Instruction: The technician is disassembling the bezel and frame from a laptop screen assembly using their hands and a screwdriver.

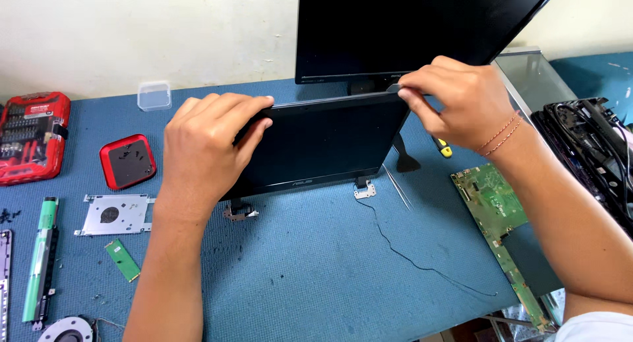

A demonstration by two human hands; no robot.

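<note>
From the head camera we see our left hand point(204, 144) gripping the top left corner of a laptop screen panel point(316, 144), upright on the blue mat point(316, 269) — our right hand point(458, 101) pinches its top right corner, before a black monitor point(409, 25).

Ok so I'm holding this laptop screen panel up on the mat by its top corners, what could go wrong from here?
1. The screen panel stands on its hinges, steadied only by the left hand and right hand at the top corners; it could tip or flex if either grip slips.
2. A thin black cable trails from its base across the blue mat; a tug may strain it.
3. The green circuit board lies bare near your right forearm and could get knocked.
</note>
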